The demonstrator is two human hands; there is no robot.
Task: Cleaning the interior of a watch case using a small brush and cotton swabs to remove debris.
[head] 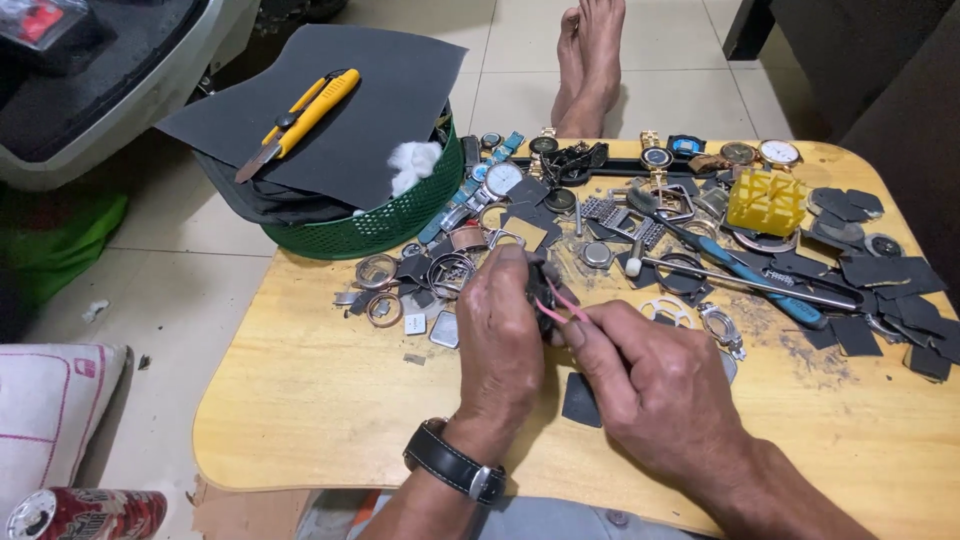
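A small dark watch part [541, 290] is held up over the middle of the wooden table [320, 400], clear of its surface. It is pinched in the fingers [512, 262] of the left hand [500, 335]. What kind of part it is cannot be told; most of it is hidden by the hand.

Thin pink tweezers [562, 305] are pinched between thumb and fingertips of the right hand [650, 385], tips set against the part.

Handling, as judged: the part is light, rigid, probably smooth metal, so easily slipped or flicked away. It is best gripped by its outer edges, not across any face or glass. Tweezer pressure should be kept light; the tips could scratch it or spring off.

Nearby: loose watch cases and rings [450, 272], dark sandpaper scraps [880, 300], a blue-handled tool [740, 270], a yellow plastic block [766, 202]. A green basket [375, 228] under a dark sheet carries a yellow utility knife [300, 122].
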